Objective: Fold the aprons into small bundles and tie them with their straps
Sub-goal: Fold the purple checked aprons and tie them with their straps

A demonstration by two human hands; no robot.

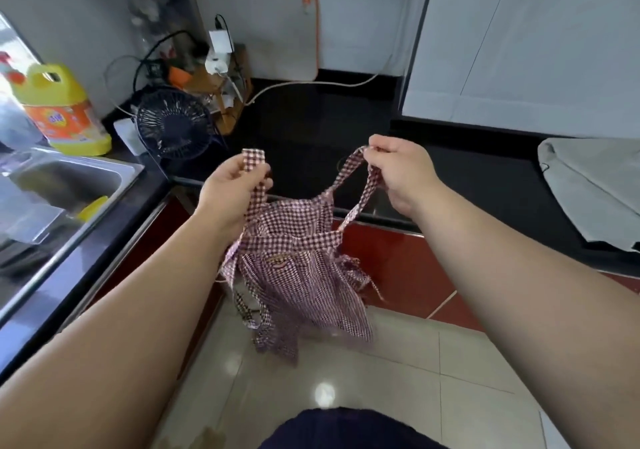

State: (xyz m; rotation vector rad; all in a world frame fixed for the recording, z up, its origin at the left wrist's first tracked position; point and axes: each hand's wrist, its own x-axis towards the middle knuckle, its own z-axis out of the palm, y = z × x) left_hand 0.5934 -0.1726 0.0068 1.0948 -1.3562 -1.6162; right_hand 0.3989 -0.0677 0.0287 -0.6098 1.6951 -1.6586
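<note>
Purple-and-white checked apron [298, 261] hangs in mid-air, held up by both hands in front of the corner of the black tabletop [311, 126], touching neither the tabletop nor the floor. Left hand [228, 192] has its fingers [235, 168] curled round one checked strap [254, 161], and the strap's end sticks up above the grip. Right hand [403, 174] pinches the top of the neck loop [363, 185] with fingers bent, so the loop is stretched up and open. Apron body is unfolded and crumpled, drooping between the forearms. Loose tie straps [256, 320] dangle below it over the tiled floor [381, 389]. Lower hem is blurred. Red cabinet front [398, 261] is behind the apron. Grey cloth [588, 188] lies flat on the tabletop at far right, well apart from the hands. Steel sink [69, 178] is set in the tabletop at left, with a yellow detergent jug [62, 109] standing behind it. Small black fan [173, 124] stands near the back corner, beside a wooden rack [221, 84] with plugs and cables. White cutting board [258, 32] with an orange rim leans upright against the back wall. White cabinet [519, 39] is at right rear.
</note>
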